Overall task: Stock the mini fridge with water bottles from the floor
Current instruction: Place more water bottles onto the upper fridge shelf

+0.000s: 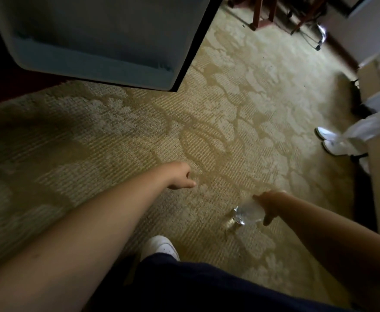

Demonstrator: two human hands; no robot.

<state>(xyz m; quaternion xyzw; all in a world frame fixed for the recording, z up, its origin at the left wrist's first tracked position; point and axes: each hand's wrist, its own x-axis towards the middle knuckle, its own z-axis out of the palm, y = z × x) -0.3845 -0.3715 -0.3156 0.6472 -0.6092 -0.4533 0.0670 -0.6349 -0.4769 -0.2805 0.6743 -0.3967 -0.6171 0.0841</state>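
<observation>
A clear plastic water bottle hangs just above the patterned carpet at the lower middle right, its base turned toward the camera. My right hand grips it from above, fingers curled round its body. My left hand reaches out over the carpet to the left of the bottle, apart from it, with the fingers curled under and the thumb pointing right; it holds nothing. The open mini fridge door with its pale inner shelf fills the upper left. The fridge's inside is out of view.
My white shoe and dark trouser leg are at the bottom. Another person's white shoes and pale trousers stand at the right. Wooden furniture legs and a chair base are at the top right.
</observation>
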